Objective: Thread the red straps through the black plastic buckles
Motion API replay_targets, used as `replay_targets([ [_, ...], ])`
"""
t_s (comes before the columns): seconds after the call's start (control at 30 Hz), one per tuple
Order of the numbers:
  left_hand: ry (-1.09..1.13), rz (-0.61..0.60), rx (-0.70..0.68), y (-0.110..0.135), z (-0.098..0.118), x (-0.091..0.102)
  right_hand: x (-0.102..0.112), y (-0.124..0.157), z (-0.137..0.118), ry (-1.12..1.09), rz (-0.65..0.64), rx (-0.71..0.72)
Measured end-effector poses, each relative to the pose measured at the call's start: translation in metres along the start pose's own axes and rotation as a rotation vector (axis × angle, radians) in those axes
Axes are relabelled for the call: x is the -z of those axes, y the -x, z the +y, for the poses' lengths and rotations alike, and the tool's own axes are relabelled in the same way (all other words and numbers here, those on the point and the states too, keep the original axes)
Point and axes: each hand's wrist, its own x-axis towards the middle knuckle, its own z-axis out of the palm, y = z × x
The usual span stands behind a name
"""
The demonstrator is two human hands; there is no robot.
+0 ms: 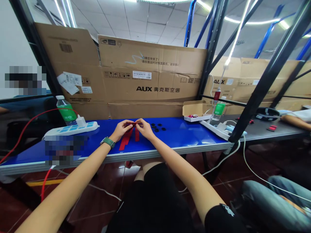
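My left hand [121, 128] and my right hand [143, 127] meet above the blue tabletop [184, 136], with their fingertips pinching a small red strap [127, 139] between them. Two red lengths hang from the pinch down to the table, and the fingers hide the gripped part. Several small black pieces [156, 127] lie just right of my right hand, not touching it. A dark smartwatch [108, 142] sits on my left wrist.
A white power strip [71, 128] and a green-labelled bottle [65, 110] stand to the left. An open cardboard box [195, 111] and another power strip [215, 128] are to the right. A co-worker's forearm [296, 121] rests on a grey table beyond a black shelf post.
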Motion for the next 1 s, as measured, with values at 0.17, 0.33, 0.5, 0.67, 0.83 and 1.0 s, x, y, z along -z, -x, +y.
replay_targets([
  [0.17, -0.01, 0.008, -0.002, 0.001, 0.004, -0.001, 0.004, 0.001, -0.004, -0.005, 0.021, -0.04],
  [0.33, -0.002, 0.057, -0.006, 0.0, 0.003, 0.0, 0.004, 0.0, 0.0, -0.008, 0.013, -0.044],
  [0.5, 0.018, 0.057, 0.015, 0.0, 0.0, 0.0, 0.005, -0.001, 0.008, -0.077, 0.001, -0.08],
  [0.67, 0.01, 0.014, -0.002, 0.001, 0.001, -0.001, 0.005, -0.001, 0.011, -0.063, 0.024, -0.127],
  [0.83, 0.029, -0.008, -0.003, 0.002, 0.002, -0.003, 0.007, 0.0, 0.01, -0.028, 0.041, -0.156],
  [1.0, 0.023, -0.009, 0.002, 0.003, 0.003, -0.004, 0.006, -0.001, 0.008, 0.181, 0.041, -0.034],
])
